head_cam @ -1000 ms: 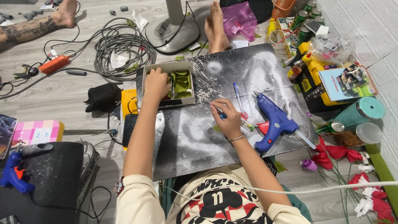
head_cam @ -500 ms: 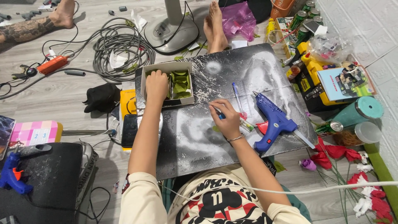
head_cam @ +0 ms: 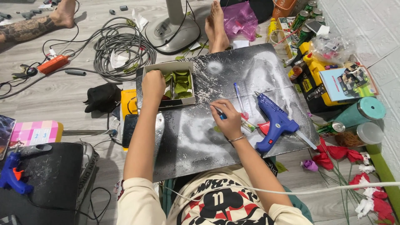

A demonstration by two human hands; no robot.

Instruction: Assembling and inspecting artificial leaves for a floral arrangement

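My left hand reaches into a small cardboard box of green leaves at the far left of a dark, paint-speckled board; whether it grips a leaf is hidden. My right hand rests on the middle of the board, fingers closed around a thin blue stick-like tool. A small green leaf piece lies just under that hand. A blue glue gun lies on the board to the right, with a blue pen between it and my right hand.
A fan base, coiled grey cables and another person's bare feet lie beyond the board. Red and white fabric flowers, a teal roll, a yellow toolbox and cans sit right. A second blue glue gun lies left.
My left hand stays in the leaf box. My right hand has shifted slightly on the board with the thin tool; little else differs.
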